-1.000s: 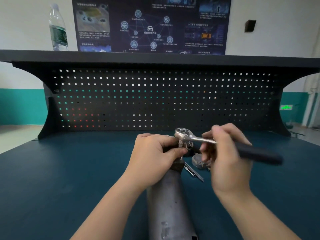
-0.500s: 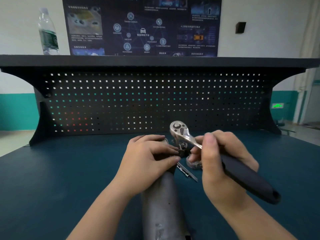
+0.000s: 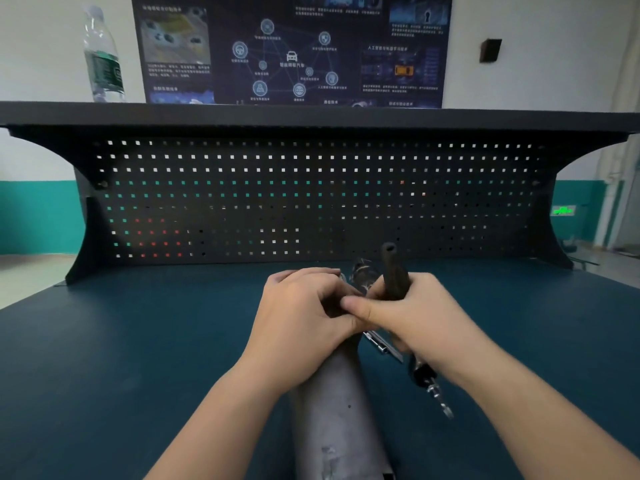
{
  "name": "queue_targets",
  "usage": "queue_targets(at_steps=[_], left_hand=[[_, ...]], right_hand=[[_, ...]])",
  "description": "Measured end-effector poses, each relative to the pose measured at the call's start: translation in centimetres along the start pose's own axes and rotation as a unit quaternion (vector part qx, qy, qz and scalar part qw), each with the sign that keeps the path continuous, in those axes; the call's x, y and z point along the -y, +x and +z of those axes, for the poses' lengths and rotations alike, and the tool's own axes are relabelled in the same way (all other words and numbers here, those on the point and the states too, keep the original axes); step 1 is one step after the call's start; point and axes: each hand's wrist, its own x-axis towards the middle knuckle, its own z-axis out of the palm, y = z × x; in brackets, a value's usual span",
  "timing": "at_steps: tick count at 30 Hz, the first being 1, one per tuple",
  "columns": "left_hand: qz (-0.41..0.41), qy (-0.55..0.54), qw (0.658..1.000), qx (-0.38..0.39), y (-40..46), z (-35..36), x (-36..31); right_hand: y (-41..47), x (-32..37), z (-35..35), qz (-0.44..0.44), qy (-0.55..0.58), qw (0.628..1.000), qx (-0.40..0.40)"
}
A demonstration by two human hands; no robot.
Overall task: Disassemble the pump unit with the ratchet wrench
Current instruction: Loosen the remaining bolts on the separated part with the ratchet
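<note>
Our left hand (image 3: 304, 313) clamps the pump (image 3: 332, 403); our right hand (image 3: 412, 317) grips the wrench (image 3: 393, 271); we should swing short, keeping it seated.

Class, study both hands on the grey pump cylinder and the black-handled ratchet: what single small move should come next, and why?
Probably swing the black ratchet handle back toward the person for another stroke. The right hand grips it pointing away toward the pegboard, seemingly at one end of its arc, while the left hand steadies the grey metal pump cylinder. The fastener itself is hidden.

Dark teal bench (image 3: 138, 341) carries pump unit (image 3: 332, 410) and small metal parts (image 3: 429, 386).
</note>
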Motion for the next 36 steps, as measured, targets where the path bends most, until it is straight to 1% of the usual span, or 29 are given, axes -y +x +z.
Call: queue_targets(at_steps=[2, 4, 9, 12, 15, 16, 18, 19, 21, 23, 25, 26, 28, 31, 32, 36], left_hand=[[0.004, -0.004, 1.0, 0.015, 0.1, -0.2, -0.1], [0.01, 0.009, 0.999, 0.038, 0.3, -0.5, -0.2], [0.028, 0.046, 0.994, 0.093, 0.5, -1.4, -0.3], [0.019, 0.082, 0.993, 0.087, 0.4, -1.2, -0.3], [-0.002, 0.089, 0.993, 0.072, 0.3, -1.0, -0.5], [0.0, 0.1, 0.992, 0.077, 0.3, -1.0, -0.5], [0.006, 0.121, 0.989, 0.086, 0.2, -1.0, -0.2], [0.007, 0.125, 0.988, 0.086, 0.2, -1.1, -0.1], [0.009, 0.124, 0.988, 0.088, 0.2, -1.2, 0.2], [0.015, 0.115, 0.988, 0.104, 0.1, -1.4, 0.5], [0.022, 0.111, 0.987, 0.118, 0.1, -1.5, 0.7], [0.023, 0.11, 0.987, 0.119, 0.1, -1.5, 0.8], [0.027, 0.108, 0.987, 0.113, 0.1, -1.4, 0.8], [0.032, 0.102, 0.989, 0.103, 0.1, -1.2, 0.8], [0.034, 0.1, 0.989, 0.1, 0.1, -1.2, 0.9], [0.042, 0.094, 0.99, 0.096, 0.1, -1.1, 1.1]], right_hand=[[0.3, 1.1, -0.6, 0.035, -0.053, 0.997, 0.051], [0.5, 2.3, -0.8, 0.038, -0.13, 0.988, 0.078], [0.2, 4.1, -0.7, 0.007, -0.263, 0.962, 0.065], [-0.8, 4.7, -0.4, -0.042, -0.283, 0.957, 0.053], [-1.5, 5.6, 0.1, -0.107, -0.34, 0.933, 0.049], [-1.7, 6.1, 0.1, -0.125, -0.342, 0.93, 0.046], [-1.5, 6.9, -0.3, -0.146, -0.297, 0.943, 0.034], [-1.0, 7.1, -0.8, -0.142, -0.276, 0.95, 0.025], [0.2, 6.9, -2.0, -0.086, -0.265, 0.96, 0.008], [1.6, 5.4, -3.4, 0.02, -0.277, 0.961, 0.017], [2.6, 2.4, -4.3, 0.142, -0.288, 0.946, 0.041], [2.9, 0.6, -4.5, 0.187, -0.302, 0.934, 0.044], [3.8, -2.9, -4.7, 0.248, -0.341, 0.906, 0.028], [5.2, -6.6, -4.6, 0.302, -0.42, 0.856, 0.004], [5.6, -7.4, -4.5, 0.308, -0.426, 0.85, -0.001], [7.0, -9.5, -3.6, 0.3, -0.396, 0.867, -0.025]])
